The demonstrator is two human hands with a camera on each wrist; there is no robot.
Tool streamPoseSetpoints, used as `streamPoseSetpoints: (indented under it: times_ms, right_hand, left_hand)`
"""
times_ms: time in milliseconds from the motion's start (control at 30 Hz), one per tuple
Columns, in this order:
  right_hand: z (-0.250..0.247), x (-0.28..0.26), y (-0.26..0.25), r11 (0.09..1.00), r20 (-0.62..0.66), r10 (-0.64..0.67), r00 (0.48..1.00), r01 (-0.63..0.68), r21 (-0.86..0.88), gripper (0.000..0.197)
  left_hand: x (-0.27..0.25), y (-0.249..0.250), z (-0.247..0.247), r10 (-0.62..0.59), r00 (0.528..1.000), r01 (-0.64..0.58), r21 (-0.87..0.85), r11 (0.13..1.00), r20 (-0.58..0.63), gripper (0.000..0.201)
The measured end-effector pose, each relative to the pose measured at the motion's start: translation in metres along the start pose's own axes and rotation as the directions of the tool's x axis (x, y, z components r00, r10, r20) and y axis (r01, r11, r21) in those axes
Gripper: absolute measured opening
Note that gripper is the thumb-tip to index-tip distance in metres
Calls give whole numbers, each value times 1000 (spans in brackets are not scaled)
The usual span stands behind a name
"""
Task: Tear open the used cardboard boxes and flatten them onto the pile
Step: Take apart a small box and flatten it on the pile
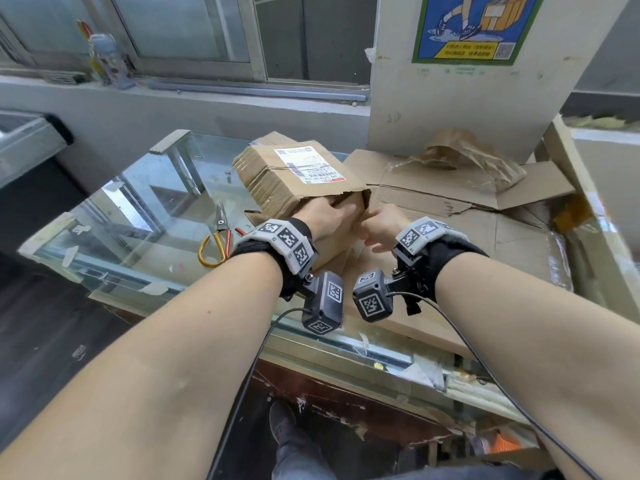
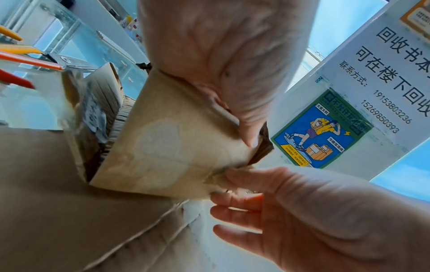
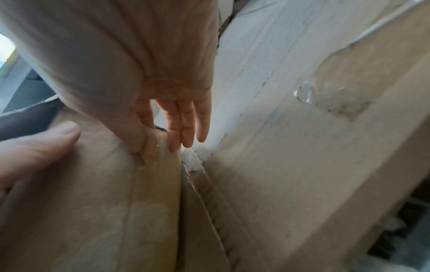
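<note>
On the cardboard pile (image 1: 433, 199), both hands' fingers (image 2: 235, 176) clamp the box (image 1: 301, 178) flap.

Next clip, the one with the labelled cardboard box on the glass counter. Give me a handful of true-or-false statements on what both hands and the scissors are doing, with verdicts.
1. Both hands are on the cardboard box. True: the left hand grips its open end and the right hand pinches a torn edge.
2. The left hand is holding the scissors. False: they lie untouched on the glass counter, left of the box.
3. The box's shipping label faces up. True.
4. The box is already pressed flat. False: it still has its shape, with one end open.
5. Flattened cardboard lies right of the box. True.
6. The right hand is empty. False: its thumb and forefinger pinch the box edge.
</note>
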State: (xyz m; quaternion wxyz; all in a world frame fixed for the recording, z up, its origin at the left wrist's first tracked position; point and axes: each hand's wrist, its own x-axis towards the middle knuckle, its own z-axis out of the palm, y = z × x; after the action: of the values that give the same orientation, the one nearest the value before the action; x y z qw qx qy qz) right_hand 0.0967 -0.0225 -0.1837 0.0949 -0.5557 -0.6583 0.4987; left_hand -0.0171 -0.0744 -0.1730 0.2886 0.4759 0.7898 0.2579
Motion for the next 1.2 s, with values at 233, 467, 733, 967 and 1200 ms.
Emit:
streamPoseSetpoints:
  times_ms: [233,467,733,967,1200]
  right_hand:
    - [-30,-5,-4,981,13,-192,981,192,34,8]
    - [-55,-9,-1,973,22,-213,977,210,93,13]
    - [-80,-20,-8,968,5,-236,972,235,83,20]
    - [-83,-26,-18,928,-149,-338,929,356,113,28]
    - [-85,-31,-22,884,-191,-370,909,407,229,22]
  left_hand:
    - [4,16,-10,146,977,-153,-32,988,-158,40]
    - [7,30,-8,214,954,-210,40,977,-210,38]
    - [1,27,-9,408,834,-317,282,905,-371,42]
    - [-4,48,-7,511,714,-250,507,825,-478,38]
    - [-5,78,-11,451,708,-184,473,861,-544,31]
